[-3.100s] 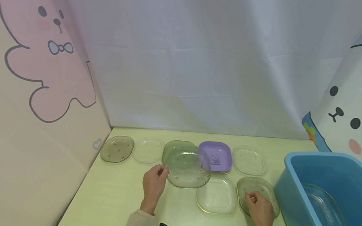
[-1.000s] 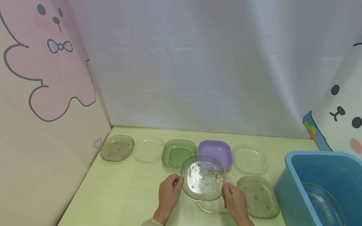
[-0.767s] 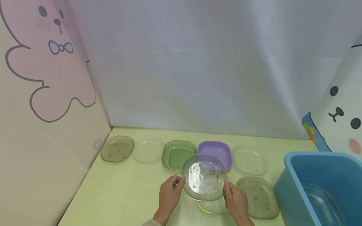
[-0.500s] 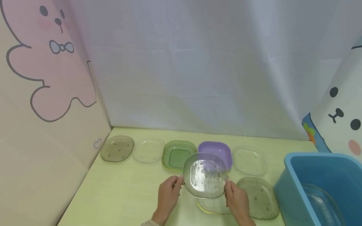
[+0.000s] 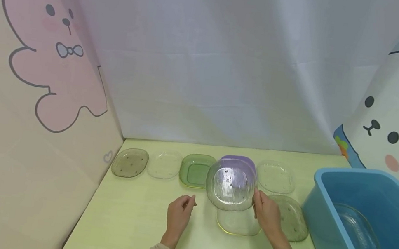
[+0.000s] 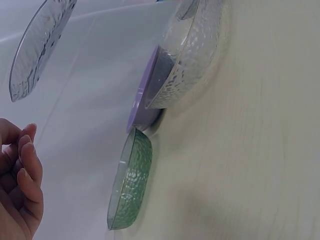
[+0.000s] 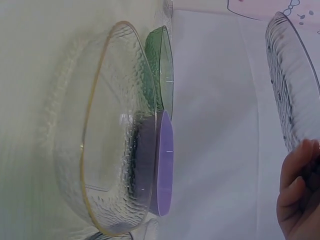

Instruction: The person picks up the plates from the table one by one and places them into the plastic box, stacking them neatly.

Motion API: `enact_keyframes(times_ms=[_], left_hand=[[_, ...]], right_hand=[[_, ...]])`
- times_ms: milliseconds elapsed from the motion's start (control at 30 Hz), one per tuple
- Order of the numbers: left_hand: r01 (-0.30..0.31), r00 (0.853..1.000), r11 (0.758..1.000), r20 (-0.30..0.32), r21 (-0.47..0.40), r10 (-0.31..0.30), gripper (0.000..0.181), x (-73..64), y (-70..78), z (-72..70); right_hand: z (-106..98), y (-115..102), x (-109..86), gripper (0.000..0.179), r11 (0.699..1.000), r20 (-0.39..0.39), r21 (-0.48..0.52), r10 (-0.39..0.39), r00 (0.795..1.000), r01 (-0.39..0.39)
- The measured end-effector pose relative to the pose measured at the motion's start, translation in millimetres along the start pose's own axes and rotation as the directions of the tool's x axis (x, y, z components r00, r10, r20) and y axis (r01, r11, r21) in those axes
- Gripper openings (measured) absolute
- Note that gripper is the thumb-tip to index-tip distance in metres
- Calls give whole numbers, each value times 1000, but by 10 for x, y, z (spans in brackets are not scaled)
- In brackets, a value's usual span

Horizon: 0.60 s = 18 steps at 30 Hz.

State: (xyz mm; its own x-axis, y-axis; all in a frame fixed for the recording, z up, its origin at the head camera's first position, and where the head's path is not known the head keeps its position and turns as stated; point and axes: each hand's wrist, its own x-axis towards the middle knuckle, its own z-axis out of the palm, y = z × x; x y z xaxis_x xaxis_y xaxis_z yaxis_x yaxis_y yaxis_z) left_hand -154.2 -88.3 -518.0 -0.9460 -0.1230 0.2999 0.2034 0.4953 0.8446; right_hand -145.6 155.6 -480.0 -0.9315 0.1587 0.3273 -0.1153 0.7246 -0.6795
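Note:
My right hand (image 5: 268, 215) pinches the right rim of a clear textured plate (image 5: 231, 184) and holds it raised above the table. In the head view this plate overlaps the purple dish (image 5: 240, 158) and the back of a clear gold-rimmed dish (image 5: 237, 224). The right wrist view shows fingers (image 7: 294, 167) gripping the edge of the plate (image 7: 290, 85). My left hand (image 5: 178, 215) is off the plate, to its lower left, with loosely curled fingers and nothing in them. A green dish (image 5: 197, 171) stands beyond my left hand.
A blue tub (image 5: 329, 227) stands at the right, with a clear dish (image 5: 356, 233) inside. Beside it lies a smoky plate (image 5: 289, 220). The back row also has another smoky plate (image 5: 130, 163) and clear plates (image 5: 163, 165) at left and right.
The clear plate was brought right from over the green dish and held by both hands. Now my left hand has let go and moved left, while my right hand lifts the plate slightly farther back.

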Motion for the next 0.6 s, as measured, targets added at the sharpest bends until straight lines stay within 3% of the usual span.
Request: enact_keyframes(times_ms=[367,600], left_hand=[[8,999,1000,-34,25,-7,26,-10,-65,-92],[19,999,999,-47,39,-17,26,-6,-61,-133]], right_hand=[[-213,-67,244,39,993,-61,-63,-102,993,99],[-389,-130,409,41,985,-97,-123,-131,987,119]])
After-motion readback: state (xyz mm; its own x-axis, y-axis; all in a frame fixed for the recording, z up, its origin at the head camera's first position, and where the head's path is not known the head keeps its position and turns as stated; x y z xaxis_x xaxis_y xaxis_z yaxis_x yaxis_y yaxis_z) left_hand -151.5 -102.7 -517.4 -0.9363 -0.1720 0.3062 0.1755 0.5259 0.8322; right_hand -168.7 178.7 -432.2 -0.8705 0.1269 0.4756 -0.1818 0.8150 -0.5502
